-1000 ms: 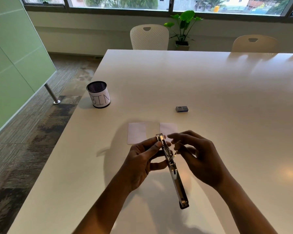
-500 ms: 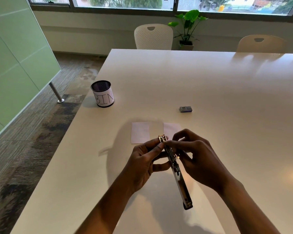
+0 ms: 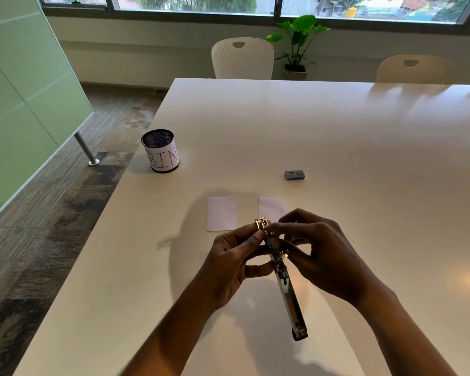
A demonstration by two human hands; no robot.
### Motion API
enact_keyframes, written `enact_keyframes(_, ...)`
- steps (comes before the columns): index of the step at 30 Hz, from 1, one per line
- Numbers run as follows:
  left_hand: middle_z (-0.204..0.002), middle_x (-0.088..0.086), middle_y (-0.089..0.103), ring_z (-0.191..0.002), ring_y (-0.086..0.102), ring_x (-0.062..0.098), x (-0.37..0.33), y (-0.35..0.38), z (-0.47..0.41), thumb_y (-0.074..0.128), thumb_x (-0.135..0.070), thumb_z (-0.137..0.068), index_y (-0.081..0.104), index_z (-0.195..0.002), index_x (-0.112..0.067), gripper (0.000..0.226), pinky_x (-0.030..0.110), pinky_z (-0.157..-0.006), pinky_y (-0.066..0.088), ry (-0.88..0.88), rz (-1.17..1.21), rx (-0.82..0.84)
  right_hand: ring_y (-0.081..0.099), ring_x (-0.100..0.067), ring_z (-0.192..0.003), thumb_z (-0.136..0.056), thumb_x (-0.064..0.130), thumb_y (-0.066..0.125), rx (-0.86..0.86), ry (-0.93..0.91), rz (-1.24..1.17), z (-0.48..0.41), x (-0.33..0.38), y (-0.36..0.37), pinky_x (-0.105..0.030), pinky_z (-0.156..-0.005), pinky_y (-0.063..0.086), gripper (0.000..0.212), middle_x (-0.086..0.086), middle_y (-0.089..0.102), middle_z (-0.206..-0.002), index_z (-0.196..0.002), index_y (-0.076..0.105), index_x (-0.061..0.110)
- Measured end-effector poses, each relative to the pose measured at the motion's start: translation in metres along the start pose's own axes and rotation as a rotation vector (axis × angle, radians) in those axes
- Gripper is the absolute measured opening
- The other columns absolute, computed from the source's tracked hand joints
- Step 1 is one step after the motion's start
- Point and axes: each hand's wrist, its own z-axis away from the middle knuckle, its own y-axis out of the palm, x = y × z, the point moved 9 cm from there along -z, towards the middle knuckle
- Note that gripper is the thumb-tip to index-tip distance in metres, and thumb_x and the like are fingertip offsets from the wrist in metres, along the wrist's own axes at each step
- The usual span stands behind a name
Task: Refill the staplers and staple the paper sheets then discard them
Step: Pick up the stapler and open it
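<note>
Stapler [image 3: 278,270]: opened flat, above surface [image 3: 364,147], at 6 o'clock. Left hand [image 3: 228,264] grip pinches the head; right hand [image 3: 318,253] fingers close at the channel, staples unseen. Sheets [image 3: 221,213] at 12; bin [image 3: 162,151] at 10. Advice: steady the head, seat the strip straight.

stapler [image 3: 282,278] between my hands, above tabletop [image 3: 364,147] | two paper sheets [image 3: 221,213] just behind my hands | bin [image 3: 161,151] far left | staple box [image 3: 294,175] behind right
</note>
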Motion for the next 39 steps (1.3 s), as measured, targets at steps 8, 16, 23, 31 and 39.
enact_keyframes(8,-0.112,0.014,0.074,-0.107,0.071,0.029,0.002,-0.002,0.002,0.061,-0.022,-0.09,0.073,-0.116,-0.019,0.029,0.034,-0.07,0.061,-0.011,-0.019,-0.03,0.067,-0.007,-0.092,-0.087,0.012,0.073,0.085,0.001,0.056,-0.003,0.001,0.002,-0.022,-0.083,0.057,0.025,0.007,0.068,-0.102,-0.111,0.076,0.021)
enact_keyframes(16,-0.113,0.013,0.074,-0.103,0.072,0.029,0.006,-0.003,0.003,0.061,-0.022,-0.089,0.074,-0.114,-0.021,0.029,0.035,-0.067,0.061,-0.027,-0.028,-0.053,0.07,-0.006,-0.089,-0.087,0.014,0.074,0.192,0.045,0.029,-0.008,-0.005,0.007,-0.025,-0.083,0.059,0.019,0.005,0.07,-0.1,-0.106,0.076,0.016)
enact_keyframes(23,-0.112,0.015,0.073,-0.102,0.072,0.03,0.009,0.001,0.007,0.06,-0.022,-0.088,0.073,-0.115,-0.018,0.03,0.035,-0.067,0.061,-0.035,-0.032,-0.046,0.07,-0.008,-0.091,-0.089,0.018,0.072,0.27,0.05,0.065,-0.011,-0.009,0.014,-0.028,-0.082,0.06,0.016,0.005,0.069,-0.101,-0.104,0.074,0.016)
enact_keyframes(31,-0.113,0.016,0.073,-0.102,0.072,0.03,0.012,0.003,0.009,0.06,-0.022,-0.09,0.073,-0.114,-0.017,0.028,0.036,-0.068,0.061,-0.034,-0.042,-0.036,0.067,-0.006,-0.086,-0.09,0.022,0.07,0.365,0.054,0.149,-0.014,-0.011,0.017,-0.028,-0.081,0.059,0.012,0.011,0.067,-0.092,-0.101,0.071,0.021)
enact_keyframes(39,-0.113,0.016,0.073,-0.103,0.072,0.031,0.011,-0.002,0.009,0.06,-0.022,-0.088,0.073,-0.112,-0.019,0.028,0.036,-0.068,0.061,-0.028,-0.034,-0.06,0.066,-0.008,-0.09,-0.09,0.018,0.07,0.348,0.062,0.18,-0.015,-0.011,0.021,-0.03,-0.082,0.058,0.013,0.006,0.067,-0.098,-0.104,0.071,0.019)
